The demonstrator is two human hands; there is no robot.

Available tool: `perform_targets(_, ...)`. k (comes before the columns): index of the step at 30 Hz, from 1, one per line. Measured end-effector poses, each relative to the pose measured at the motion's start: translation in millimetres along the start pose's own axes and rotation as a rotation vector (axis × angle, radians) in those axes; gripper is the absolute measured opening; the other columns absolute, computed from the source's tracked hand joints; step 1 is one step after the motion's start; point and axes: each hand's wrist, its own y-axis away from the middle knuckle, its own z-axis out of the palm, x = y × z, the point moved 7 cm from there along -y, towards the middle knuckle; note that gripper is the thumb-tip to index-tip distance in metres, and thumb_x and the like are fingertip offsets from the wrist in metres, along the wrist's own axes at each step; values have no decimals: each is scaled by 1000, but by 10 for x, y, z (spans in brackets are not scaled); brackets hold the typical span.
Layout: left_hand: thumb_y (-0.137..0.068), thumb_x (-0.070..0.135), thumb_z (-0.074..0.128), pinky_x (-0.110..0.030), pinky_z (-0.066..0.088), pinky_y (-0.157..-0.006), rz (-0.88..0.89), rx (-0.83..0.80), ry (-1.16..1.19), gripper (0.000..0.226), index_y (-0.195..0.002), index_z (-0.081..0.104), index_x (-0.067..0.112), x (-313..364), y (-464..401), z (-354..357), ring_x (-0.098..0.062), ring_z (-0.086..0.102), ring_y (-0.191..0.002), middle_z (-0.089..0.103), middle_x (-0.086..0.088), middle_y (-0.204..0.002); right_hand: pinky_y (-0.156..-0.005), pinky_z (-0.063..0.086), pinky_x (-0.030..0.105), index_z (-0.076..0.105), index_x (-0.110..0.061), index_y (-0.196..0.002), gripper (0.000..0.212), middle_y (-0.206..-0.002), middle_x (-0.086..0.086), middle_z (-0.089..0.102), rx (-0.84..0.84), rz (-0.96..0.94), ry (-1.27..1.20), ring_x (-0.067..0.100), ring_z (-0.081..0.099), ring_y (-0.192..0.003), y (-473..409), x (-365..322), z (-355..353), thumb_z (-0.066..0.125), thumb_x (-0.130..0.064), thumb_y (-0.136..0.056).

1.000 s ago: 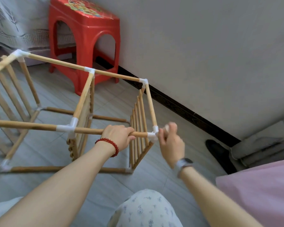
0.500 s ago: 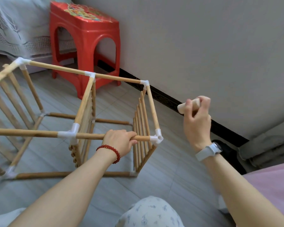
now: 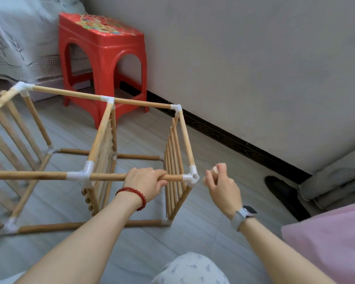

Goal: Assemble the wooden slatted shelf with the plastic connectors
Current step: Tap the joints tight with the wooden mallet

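Note:
The wooden shelf frame [image 3: 107, 177] lies on its side on the floor, its rods joined by white plastic connectors. My left hand [image 3: 146, 182], with a red bead bracelet, grips the near top rod just left of the open corner connector [image 3: 193, 178]. Slatted panels hang below, one at the right end [image 3: 173, 160] and one in the middle [image 3: 103, 148]. My right hand [image 3: 221, 186] hovers just right of that corner connector with curled fingers. It pinches a small pale piece [image 3: 215, 168], which is blurred.
A red plastic stool [image 3: 103, 48] stands against the wall behind the frame. A bed cover [image 3: 14, 37] hangs at the far left. The dark baseboard [image 3: 234, 140] runs along the right, with a dark shoe [image 3: 283, 193] and pink fabric [image 3: 326, 242] nearby. My knee [image 3: 191, 269] shows at the bottom.
My right hand lifted off the corner connector with the pale piece, rose toward the wall, then came back down beside the connector. My left hand kept its grip on the rod.

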Motion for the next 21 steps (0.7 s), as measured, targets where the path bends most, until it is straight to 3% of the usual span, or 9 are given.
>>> perform_targets(1,-98,46,35,-25,30,-70,-3,19,-7,27,-117,52,38,-18,-15,-23,-12,57,-90,55,10,-92,-52,44,32,30,-22,-97,15,-68,-6,53,82,4,-39,20,55,-57,-132,26,-171,41,-31,-99)
perform_targets(4,-98,46,34,-24,29,-69,-4,54,-19,28,-120,50,39,-14,-26,-5,-11,57,-93,57,11,-95,-53,40,22,36,-11,-101,14,-70,-13,46,579,-40,-380,3,51,-58,-223,-102,-921,45,-20,-99)
perform_targets(5,-98,46,34,-24,29,-70,-6,60,-25,28,-120,50,39,-10,-26,-2,-11,57,-93,57,11,-95,-53,40,17,38,-8,-102,13,-69,-14,45,637,-102,-429,0,51,-56,-184,-186,-939,47,-16,-98)
perform_targets(6,-98,46,34,-24,29,-70,-13,56,-27,28,-120,50,39,-11,-33,-2,-11,57,-94,58,11,-96,-53,41,18,39,-8,-101,12,-66,-13,44,571,-165,-406,0,50,-53,-130,-238,-745,48,-15,-97)
perform_targets(8,-98,46,35,-25,29,-72,-27,53,-16,28,-120,51,39,-21,-42,5,-12,57,-96,59,10,-98,-44,43,28,34,-20,-97,15,-59,-11,44,219,-242,-162,8,47,-44,67,-315,-98,47,-26,-97)
perform_targets(10,-98,45,35,-26,30,-75,-39,41,-12,28,-120,51,39,-27,-61,8,-13,56,-97,59,10,-99,-43,43,34,32,-24,-97,17,-60,-7,49,20,-254,34,18,49,-46,103,-177,195,43,-37,-97)
perform_targets(13,-98,45,34,-29,32,-78,-63,39,-41,29,-120,51,38,-44,-83,23,-14,57,-98,61,9,-102,-52,44,35,36,-16,-107,21,-66,-3,53,-46,-128,-103,19,52,-53,-15,-7,-14,45,-32,-97)
perform_targets(17,-98,44,34,-30,34,-80,-68,22,-41,28,-119,51,37,-23,-63,58,-15,56,-97,61,8,-102,-50,38,12,34,-17,-110,15,-79,-11,52,-168,135,-358,7,50,-63,79,252,36,42,-23,-99)
perform_targets(21,-99,42,33,-31,34,-81,-69,24,-59,28,-120,50,35,3,-64,37,-16,55,-97,60,7,-101,-49,40,16,34,-13,-121,24,-84,4,56,-185,316,-594,10,49,-61,51,392,114,38,-23,-100)
